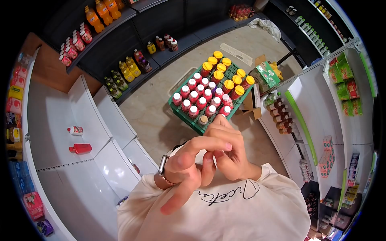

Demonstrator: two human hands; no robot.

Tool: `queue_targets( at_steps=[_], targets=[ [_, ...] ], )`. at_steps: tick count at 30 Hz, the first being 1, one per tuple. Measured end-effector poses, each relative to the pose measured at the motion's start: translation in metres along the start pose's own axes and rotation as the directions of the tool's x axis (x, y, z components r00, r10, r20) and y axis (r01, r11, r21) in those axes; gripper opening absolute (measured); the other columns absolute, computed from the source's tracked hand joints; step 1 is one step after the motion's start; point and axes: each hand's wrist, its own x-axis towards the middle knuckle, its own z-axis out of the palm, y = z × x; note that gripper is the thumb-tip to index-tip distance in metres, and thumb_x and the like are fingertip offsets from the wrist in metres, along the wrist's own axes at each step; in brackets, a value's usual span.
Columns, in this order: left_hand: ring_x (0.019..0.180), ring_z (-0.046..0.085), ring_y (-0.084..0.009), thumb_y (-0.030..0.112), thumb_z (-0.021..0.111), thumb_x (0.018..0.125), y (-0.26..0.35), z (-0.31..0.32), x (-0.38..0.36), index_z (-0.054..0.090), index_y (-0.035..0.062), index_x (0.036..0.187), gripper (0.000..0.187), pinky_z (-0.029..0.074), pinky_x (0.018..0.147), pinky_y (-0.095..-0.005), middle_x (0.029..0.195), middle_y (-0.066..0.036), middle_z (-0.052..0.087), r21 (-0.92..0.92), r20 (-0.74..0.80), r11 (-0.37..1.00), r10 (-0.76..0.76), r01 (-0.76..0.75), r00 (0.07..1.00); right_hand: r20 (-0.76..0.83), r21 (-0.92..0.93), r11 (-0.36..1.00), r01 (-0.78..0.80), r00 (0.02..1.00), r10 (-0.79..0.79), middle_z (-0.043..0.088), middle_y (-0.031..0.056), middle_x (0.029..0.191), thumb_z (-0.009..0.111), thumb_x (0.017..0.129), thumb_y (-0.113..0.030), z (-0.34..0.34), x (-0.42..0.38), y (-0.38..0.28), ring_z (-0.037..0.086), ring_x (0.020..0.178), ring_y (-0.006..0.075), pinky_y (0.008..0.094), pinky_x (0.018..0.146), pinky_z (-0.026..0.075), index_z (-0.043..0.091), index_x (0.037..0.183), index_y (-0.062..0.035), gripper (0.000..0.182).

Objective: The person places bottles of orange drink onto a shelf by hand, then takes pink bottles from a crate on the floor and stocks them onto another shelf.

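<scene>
My left hand [187, 170], with a watch [163, 165] and a bracelet at its wrist, is in front of my chest, its fingers apart and partly bent. Touching it on the right is my right hand [229, 148], its fingers curled together; whether something small is between them cannot be made out. Just beyond both hands stands a green crate [183, 116] holding several white-capped bottles [194, 96] and several yellow-capped bottles [228, 85]. One bottle with a tan cap [203, 119] stands at the crate's near corner.
White shelves [66, 188] on the left hold a white-and-red bottle [75, 130] and a red one [81, 149] lying down. Dark shelves [177, 56] with drinks run across the back. A cardboard box [251, 105] and a green box [267, 74] sit right of the crate.
</scene>
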Motion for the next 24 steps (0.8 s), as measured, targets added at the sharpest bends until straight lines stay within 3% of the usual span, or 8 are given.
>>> queue_targets(
  at_steps=[7,15,19,24],
  targets=[
    [0.073,0.051,-0.0232,-0.022,0.042,0.069,-0.002,-0.003,-0.005,0.011,0.0274,0.15,0.099,0.042,0.058,-0.0305,0.113,-0.02,0.055,0.062,0.011,0.998,0.028,-0.029,1.0,0.0,0.008,1.0,-0.003,1.0,0.003,0.048,0.0065,0.066,0.047,0.055,-0.005,0.001,0.001,0.002,0.032,0.065,0.023,0.0334,0.064,0.029,0.05,0.067,-0.0027,0.013],
    [0.07,0.051,-0.0231,-0.021,0.04,0.072,0.012,-0.006,0.004,-0.001,0.0314,0.148,0.101,0.045,0.056,-0.03,0.129,-0.019,0.034,0.042,-0.068,0.998,-0.036,0.039,0.997,0.037,0.072,0.997,-0.005,0.999,0.002,0.052,0.0062,0.069,0.046,0.057,-0.006,-0.001,0.002,0.007,0.033,0.068,0.0227,0.0333,0.067,0.029,0.051,0.07,-0.003,0.015],
    [0.069,0.051,-0.0231,-0.02,0.039,0.073,0.004,0.0,0.011,-0.007,0.0335,0.147,0.102,0.047,0.055,-0.0297,0.137,-0.018,0.023,0.085,-0.112,0.996,0.04,-0.03,0.993,0.034,0.056,0.998,-0.018,0.999,0.016,0.052,0.0066,0.07,0.046,0.057,-0.005,-0.001,0.001,0.007,0.033,0.068,0.0229,0.0333,0.067,0.029,0.051,0.072,-0.002,0.016],
    [0.067,0.051,-0.0231,-0.02,0.038,0.075,-0.013,0.014,0.02,-0.015,0.036,0.146,0.105,0.049,0.053,-0.0294,0.147,-0.018,0.01,0.223,-0.178,0.95,0.26,-0.219,0.949,0.002,0.058,0.998,-0.027,1.0,0.027,0.051,0.0066,0.069,0.047,0.058,-0.004,0.002,0.003,0.006,0.032,0.068,0.0229,0.0327,0.065,0.029,0.052,0.073,-0.0013,0.016]
  ],
)
